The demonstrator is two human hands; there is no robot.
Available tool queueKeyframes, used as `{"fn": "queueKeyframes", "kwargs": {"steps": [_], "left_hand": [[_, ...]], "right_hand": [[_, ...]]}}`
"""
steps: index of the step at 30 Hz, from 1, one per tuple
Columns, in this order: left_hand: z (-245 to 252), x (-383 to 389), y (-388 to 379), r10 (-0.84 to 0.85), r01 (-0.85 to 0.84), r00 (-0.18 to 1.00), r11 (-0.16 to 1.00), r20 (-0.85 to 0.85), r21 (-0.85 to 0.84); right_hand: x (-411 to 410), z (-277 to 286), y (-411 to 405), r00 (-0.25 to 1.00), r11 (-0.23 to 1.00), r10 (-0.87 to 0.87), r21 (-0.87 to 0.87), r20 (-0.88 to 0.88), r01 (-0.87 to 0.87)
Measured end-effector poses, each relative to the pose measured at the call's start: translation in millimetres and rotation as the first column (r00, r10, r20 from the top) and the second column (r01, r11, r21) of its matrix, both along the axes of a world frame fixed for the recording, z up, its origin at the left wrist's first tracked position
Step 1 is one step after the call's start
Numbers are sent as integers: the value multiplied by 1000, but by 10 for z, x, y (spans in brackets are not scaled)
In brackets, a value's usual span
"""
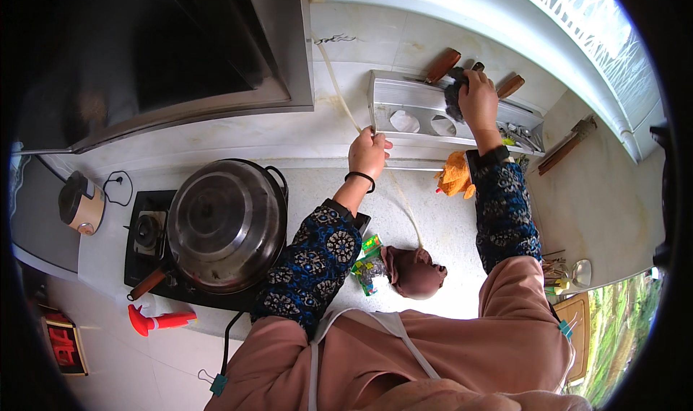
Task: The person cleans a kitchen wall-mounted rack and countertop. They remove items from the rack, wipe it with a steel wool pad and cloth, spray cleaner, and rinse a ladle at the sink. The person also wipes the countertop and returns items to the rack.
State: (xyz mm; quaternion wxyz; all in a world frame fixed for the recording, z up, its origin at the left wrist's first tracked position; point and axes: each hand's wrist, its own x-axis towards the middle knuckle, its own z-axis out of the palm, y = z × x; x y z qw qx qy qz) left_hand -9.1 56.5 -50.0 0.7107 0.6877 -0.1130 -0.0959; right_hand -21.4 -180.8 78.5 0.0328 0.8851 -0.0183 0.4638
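My right hand [479, 100] is closed around a dark grey scouring pad [455, 100], pressed to the back of a metal wall rack [406, 90]. Knife handles stand up from the rack: a wooden one [444, 65] left of the hand and another [510, 87] right of it. My left hand [368, 154] has its fingers curled at the rack's lower left corner. A pale hose [338, 94] passes the same spot, so which of them it grips is hard to tell. Two round holes show in the rack's shelf, and cutlery [522, 135] lies at its right end.
A large lidded pan [227, 227] sits on the black cooktop [142, 270] at left. Below hangs a red spray head [162, 320]. A brown cloth bundle [417, 275] and green packet [370, 259] lie on the counter [330, 181]. An orange cloth [456, 175] hangs under the rack.
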Motion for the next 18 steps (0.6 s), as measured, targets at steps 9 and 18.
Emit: {"fn": "queueKeyframes", "kwargs": {"steps": [9,18], "left_hand": [[24,-14,4,2,-2,1000,1000,18,18],[-111,92,-79,-3,2,1000,998,-3,-64]], "right_hand": [[-10,-271,476,905,874,383,389,-186,-290],[591,-178,935,985,977,128,-154,-118,-146]]}}
